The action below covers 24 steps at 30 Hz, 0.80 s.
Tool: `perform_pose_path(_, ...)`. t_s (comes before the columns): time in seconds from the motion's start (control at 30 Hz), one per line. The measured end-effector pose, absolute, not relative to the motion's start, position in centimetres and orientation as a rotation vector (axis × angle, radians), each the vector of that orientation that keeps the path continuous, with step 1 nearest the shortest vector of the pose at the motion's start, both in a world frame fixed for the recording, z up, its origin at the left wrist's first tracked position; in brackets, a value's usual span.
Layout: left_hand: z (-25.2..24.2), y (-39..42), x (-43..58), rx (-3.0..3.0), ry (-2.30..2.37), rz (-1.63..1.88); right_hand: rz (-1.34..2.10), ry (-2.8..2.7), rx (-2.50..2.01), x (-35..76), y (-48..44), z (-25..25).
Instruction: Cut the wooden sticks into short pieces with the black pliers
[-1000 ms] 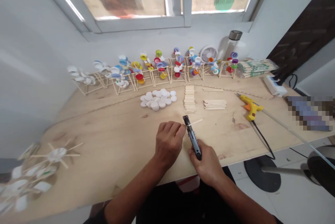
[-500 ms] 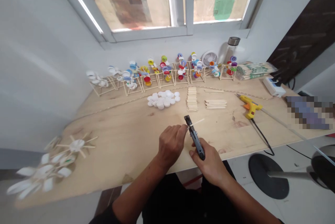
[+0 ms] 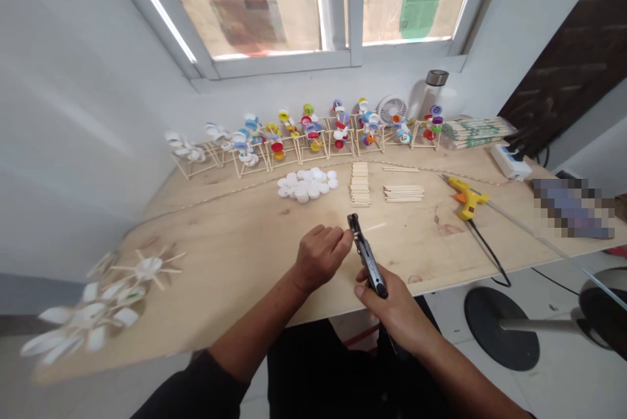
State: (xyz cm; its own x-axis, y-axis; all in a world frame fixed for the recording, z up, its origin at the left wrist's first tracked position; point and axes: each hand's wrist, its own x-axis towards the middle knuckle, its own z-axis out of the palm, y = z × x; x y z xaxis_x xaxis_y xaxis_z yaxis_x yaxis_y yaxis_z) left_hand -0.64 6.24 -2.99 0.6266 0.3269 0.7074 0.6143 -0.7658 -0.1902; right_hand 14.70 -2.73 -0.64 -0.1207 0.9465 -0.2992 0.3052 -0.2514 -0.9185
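Left hand [image 3: 322,257] shifted slightly forward, grip closed on thin stick [image 3: 375,228], right hand [image 3: 394,305] grip wrapped around dark plier-like tool [image 3: 371,263]

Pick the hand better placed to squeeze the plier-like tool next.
Right, most likely: the right hand grips the plier-like tool by its handle end. The left hand is up at the tool's head, seemingly pinching the thin stick, so it looks better placed for steadying.
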Motion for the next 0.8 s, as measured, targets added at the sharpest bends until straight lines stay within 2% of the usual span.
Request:
perform_pose_path(0.2, -3.1, 4.6, 0.4, -2.511, -1.065, -1.082, 1.112, -1.621, -1.722, 15.2, -2.7, -0.2)
perform_pose_path(0.33, -2.7, 3.7, 0.3, -2.59, -1.084, -1.155, 1.04, -1.685, -1.732, 15.5, -3.0, 0.1)
perform_pose_path(0.8, -1.3, 4.2, -1.3, -2.517, -0.643, -0.875, 1.702, -1.298, -1.406, 15.8, -3.9, -0.4)
